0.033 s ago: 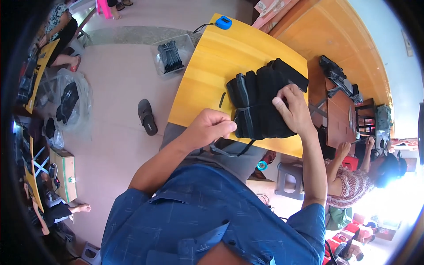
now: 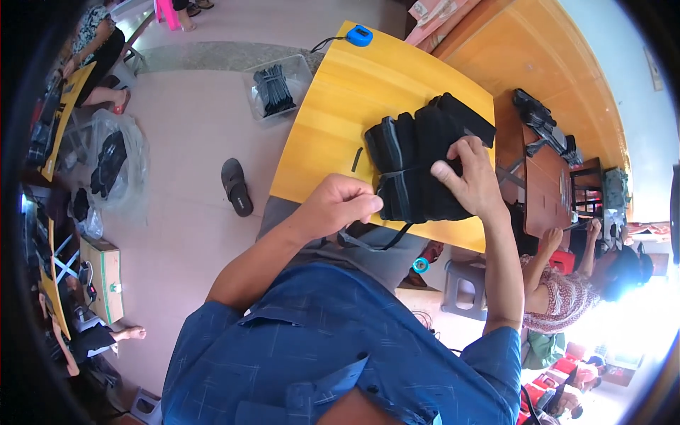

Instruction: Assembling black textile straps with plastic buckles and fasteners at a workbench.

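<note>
A bundle of folded black cloth pieces (image 2: 428, 163), their exact kind unclear, lies on the yellow wooden table (image 2: 319, 134). A thin dark strap (image 2: 392, 173) runs across its left part. My left hand (image 2: 345, 206) is closed in a pinch at the bundle's near left corner, where the strap meets the fingers. Below that hand a loose dark strip (image 2: 365, 246) hangs over the table's near edge. My right hand (image 2: 473, 173) rests on top of the bundle, thumb and fingers apart; its fingertips partly curl out of sight.
A blue tape measure (image 2: 359, 36) sits at the table's far edge. A small black strip (image 2: 357, 159) lies left of the bundle. On the floor are a clear bin (image 2: 304, 71) of dark bundles and a slipper (image 2: 236, 188). A grey stool (image 2: 464, 289) and a co-worker (image 2: 563, 294) are at right.
My right thumb has shifted slightly left across the bundle, away from the fingers. My left hand holds almost the same place.
</note>
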The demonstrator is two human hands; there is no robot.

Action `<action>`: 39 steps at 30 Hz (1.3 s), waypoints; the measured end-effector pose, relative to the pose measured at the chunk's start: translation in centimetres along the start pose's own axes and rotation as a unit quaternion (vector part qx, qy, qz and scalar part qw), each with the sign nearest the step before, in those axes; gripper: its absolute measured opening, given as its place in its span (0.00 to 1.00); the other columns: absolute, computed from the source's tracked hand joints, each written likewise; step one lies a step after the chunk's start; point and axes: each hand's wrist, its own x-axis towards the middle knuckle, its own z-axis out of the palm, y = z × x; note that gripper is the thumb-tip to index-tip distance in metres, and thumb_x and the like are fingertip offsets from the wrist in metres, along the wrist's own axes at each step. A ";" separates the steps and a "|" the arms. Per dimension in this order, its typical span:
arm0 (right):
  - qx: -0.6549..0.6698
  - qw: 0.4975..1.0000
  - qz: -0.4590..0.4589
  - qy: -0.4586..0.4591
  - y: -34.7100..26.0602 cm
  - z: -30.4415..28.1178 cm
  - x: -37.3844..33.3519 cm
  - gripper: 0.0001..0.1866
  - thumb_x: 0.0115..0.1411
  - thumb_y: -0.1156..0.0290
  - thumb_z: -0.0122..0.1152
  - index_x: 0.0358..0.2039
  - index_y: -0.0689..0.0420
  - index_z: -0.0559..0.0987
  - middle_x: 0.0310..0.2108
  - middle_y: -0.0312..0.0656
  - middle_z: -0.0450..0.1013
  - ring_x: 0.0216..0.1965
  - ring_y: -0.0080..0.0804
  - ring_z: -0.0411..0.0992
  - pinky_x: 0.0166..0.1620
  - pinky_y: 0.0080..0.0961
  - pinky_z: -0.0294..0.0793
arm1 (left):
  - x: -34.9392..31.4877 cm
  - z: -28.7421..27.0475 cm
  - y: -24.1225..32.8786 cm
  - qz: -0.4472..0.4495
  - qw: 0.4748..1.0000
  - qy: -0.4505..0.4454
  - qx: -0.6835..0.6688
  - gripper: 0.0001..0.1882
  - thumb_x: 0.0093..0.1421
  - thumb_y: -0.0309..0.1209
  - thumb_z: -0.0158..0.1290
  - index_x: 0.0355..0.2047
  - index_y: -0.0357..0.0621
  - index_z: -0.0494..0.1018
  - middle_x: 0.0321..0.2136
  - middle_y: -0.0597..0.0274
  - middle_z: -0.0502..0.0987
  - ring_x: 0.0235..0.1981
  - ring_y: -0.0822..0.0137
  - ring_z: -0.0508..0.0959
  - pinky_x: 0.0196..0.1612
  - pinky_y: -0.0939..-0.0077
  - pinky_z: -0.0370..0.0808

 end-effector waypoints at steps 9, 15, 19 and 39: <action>0.246 0.941 0.230 -0.020 4.8 1.2 -1.3 0.62 0.44 0.61 0.76 0.76 0.59 0.52 0.66 0.58 0.64 0.64 0.50 0.69 0.65 0.38 0.69 | -1.0 -3.0 1.0 -0.017 0.997 0.064 0.042 0.17 0.67 0.33 0.57 0.20 0.43 0.75 0.16 0.75 0.71 0.18 0.84 0.67 0.21 0.84 0.62; 0.423 0.872 0.245 0.015 7.5 1.7 -2.4 0.56 0.42 0.68 0.72 0.74 0.57 0.59 0.62 0.47 0.68 0.56 0.39 0.74 0.59 0.30 0.73 | -2.6 -5.5 0.2 -0.070 0.990 0.120 -0.016 0.14 0.67 0.34 0.56 0.23 0.45 0.74 0.18 0.74 0.70 0.15 0.83 0.63 0.18 0.84 0.61; 0.459 0.859 0.226 0.000 8.7 2.4 -2.3 0.54 0.44 0.68 0.70 0.74 0.58 0.60 0.63 0.47 0.68 0.60 0.40 0.70 0.63 0.31 0.68 | -3.8 -8.3 -0.9 -0.051 0.984 0.134 -0.108 0.13 0.67 0.34 0.56 0.24 0.46 0.72 0.18 0.73 0.67 0.13 0.83 0.59 0.17 0.83 0.60; 0.723 0.672 0.156 0.021 4.5 3.7 -2.5 0.43 0.49 0.60 0.65 0.65 0.64 0.68 0.57 0.49 0.74 0.57 0.40 0.74 0.65 0.33 0.71 | -4.4 -9.5 8.8 0.164 0.955 0.070 -0.235 0.17 0.71 0.40 0.52 0.25 0.48 0.67 0.14 0.77 0.56 0.12 0.81 0.54 0.15 0.80 0.55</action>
